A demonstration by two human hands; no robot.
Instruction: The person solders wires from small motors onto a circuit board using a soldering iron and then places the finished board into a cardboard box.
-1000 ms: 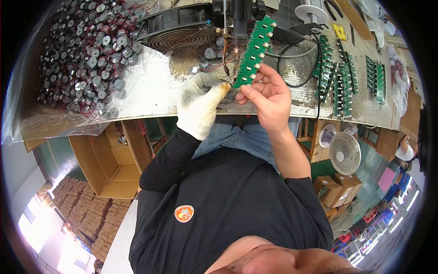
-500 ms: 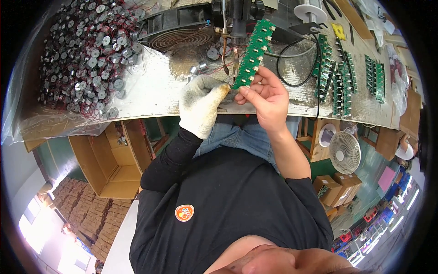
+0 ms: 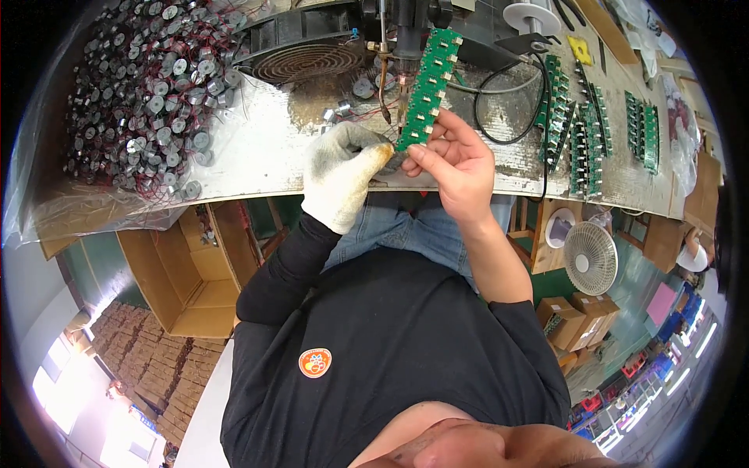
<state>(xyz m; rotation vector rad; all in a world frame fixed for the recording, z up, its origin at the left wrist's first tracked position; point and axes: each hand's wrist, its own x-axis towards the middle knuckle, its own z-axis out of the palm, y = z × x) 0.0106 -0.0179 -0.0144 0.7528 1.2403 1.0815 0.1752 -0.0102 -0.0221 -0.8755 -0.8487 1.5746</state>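
A long green circuit board [image 3: 431,87] with small white connectors along it stands tilted over the near edge of the bench. Its lower right end is pinched between the thumb and fingers of my right hand [image 3: 455,162], which is bare. My left hand [image 3: 341,170], in a whitish work glove with a stained fingertip, is closed in a pinch at the board's lower left corner. Whatever lies between the gloved fingers is hidden. Just beyond, a thin copper-coloured soldering nozzle [image 3: 384,97] points down beside the board. Small round metal motors [image 3: 337,114] with red wires lie near the glove.
A large heap of wired motors [image 3: 160,97] fills the bench's left side on plastic film. A round coil grille [image 3: 308,64] sits behind. More green boards [image 3: 586,148] lie at right, near a black cable [image 3: 485,129]. An open cardboard box [image 3: 204,300] stands below left; a fan [image 3: 590,259] stands right.
The board has turned slightly more upright, its top shifting a little left. My gloved left hand has moved slightly left; my right hand keeps its grip.
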